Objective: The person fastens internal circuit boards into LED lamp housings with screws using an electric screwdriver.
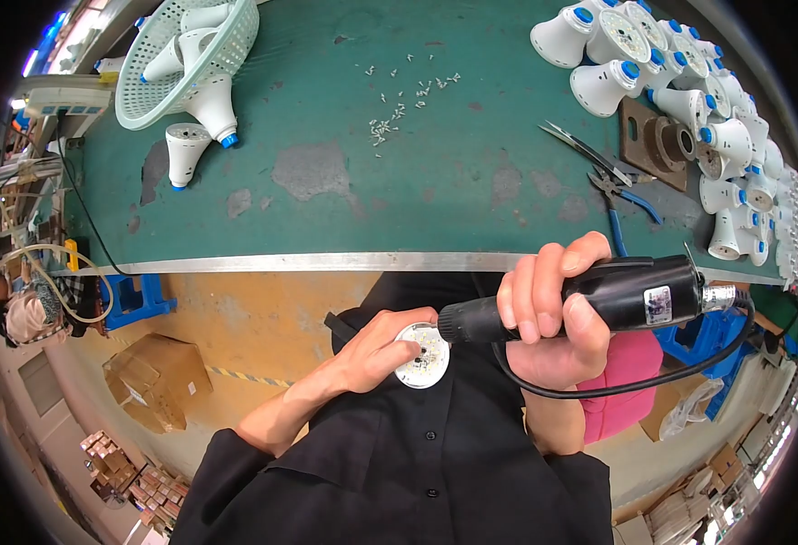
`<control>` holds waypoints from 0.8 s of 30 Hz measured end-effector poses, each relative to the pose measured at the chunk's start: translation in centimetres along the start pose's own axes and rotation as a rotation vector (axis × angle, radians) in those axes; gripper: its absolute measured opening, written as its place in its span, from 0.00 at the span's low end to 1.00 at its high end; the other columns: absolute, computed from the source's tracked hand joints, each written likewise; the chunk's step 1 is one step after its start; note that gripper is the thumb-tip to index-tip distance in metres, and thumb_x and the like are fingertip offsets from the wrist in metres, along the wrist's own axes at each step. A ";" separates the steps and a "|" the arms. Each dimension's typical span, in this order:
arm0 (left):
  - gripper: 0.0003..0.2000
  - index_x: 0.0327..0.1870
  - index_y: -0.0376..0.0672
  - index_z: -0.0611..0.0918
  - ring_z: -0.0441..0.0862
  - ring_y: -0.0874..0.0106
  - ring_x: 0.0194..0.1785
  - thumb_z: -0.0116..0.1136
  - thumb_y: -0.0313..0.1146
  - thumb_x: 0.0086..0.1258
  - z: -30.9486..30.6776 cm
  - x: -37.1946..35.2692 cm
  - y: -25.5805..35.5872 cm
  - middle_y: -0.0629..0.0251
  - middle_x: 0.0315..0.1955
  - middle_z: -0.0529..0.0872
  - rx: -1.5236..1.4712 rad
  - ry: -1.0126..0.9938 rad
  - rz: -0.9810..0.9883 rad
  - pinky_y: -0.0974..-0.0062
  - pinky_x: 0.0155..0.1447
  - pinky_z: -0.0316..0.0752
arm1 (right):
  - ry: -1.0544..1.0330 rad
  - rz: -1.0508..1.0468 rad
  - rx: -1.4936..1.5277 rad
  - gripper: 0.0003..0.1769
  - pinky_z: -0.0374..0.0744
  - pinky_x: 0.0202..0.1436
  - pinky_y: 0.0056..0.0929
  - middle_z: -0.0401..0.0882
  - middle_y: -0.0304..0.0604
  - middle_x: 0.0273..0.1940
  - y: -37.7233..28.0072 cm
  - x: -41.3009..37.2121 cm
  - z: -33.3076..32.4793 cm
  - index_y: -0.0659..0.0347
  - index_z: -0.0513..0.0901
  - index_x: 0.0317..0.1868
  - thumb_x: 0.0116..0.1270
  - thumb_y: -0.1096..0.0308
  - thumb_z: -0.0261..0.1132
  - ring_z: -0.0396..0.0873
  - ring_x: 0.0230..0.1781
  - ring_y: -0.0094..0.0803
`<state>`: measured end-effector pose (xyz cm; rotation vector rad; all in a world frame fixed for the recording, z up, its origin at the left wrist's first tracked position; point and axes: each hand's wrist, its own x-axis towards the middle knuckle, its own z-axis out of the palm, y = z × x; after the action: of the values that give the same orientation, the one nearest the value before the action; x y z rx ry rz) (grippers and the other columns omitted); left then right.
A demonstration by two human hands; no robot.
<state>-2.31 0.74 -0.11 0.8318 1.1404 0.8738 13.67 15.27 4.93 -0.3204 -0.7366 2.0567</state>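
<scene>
In the head view, your left hand (362,352) pinches the round white part (425,368) near six o'clock. Your right hand (558,313), between three and four o'clock, grips the black corded tool (630,295); a loose pinch could let its nose slip onto your finger.

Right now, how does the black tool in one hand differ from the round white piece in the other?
The black tool is long and lies roughly level across the right hand; the white piece is a smaller disc in the left hand. The tool has a cord; the piece shows none. Both are held in front of the body.
</scene>
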 end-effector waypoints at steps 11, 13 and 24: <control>0.17 0.45 0.31 0.77 0.74 0.69 0.35 0.47 0.37 0.63 0.5 0.2 -0.6 0.58 0.30 0.81 -0.053 0.019 0.007 0.67 0.45 0.72 | 0.063 0.014 -0.093 0.17 0.77 0.33 0.31 0.72 0.38 0.26 0.6 -0.5 1.4 0.57 0.67 0.49 0.65 0.75 0.65 0.71 0.21 0.25; 0.18 0.45 0.31 0.78 0.74 0.70 0.37 0.46 0.37 0.63 0.3 0.1 -0.4 0.60 0.31 0.81 -0.048 -0.004 -0.031 0.68 0.46 0.72 | 0.087 -0.003 -0.068 0.16 0.77 0.32 0.31 0.72 0.39 0.26 0.8 -0.5 1.2 0.56 0.67 0.48 0.65 0.75 0.64 0.71 0.20 0.25; 0.19 0.44 0.32 0.78 0.74 0.72 0.37 0.46 0.38 0.60 0.2 0.2 -0.2 0.62 0.31 0.80 -0.078 -0.030 -0.074 0.71 0.45 0.71 | 0.109 -0.035 -0.013 0.13 0.76 0.32 0.30 0.69 0.38 0.24 1.0 -0.7 0.6 0.56 0.66 0.45 0.67 0.74 0.63 0.70 0.21 0.26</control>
<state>-2.10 0.79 -0.30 0.7317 1.0972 0.8364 13.11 14.11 4.76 -0.4206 -0.6854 1.9856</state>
